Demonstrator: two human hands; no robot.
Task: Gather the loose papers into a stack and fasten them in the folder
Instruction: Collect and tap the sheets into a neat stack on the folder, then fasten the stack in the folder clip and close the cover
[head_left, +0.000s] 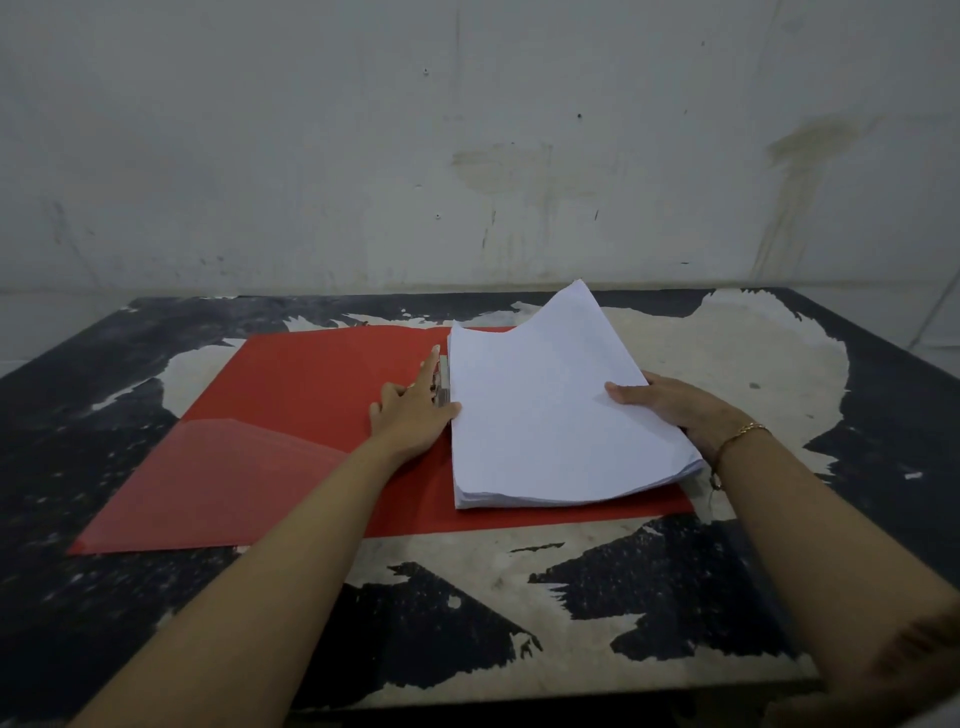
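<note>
A red folder (291, 415) lies open and flat on the table, with a clear pocket at its near left corner. A thick stack of white papers (540, 415) rests on the folder's right half, its right side lifted and curled upward. My right hand (675, 410) grips the stack's right edge, thumb on top. My left hand (415, 410) lies on the folder's spine, fingers on the metal clip (444, 382) beside the stack's left edge.
The table (519, 623) has a worn top with peeling black coating. A stained grey wall (467, 156) rises directly behind the table's far edge. A bracelet circles my right wrist.
</note>
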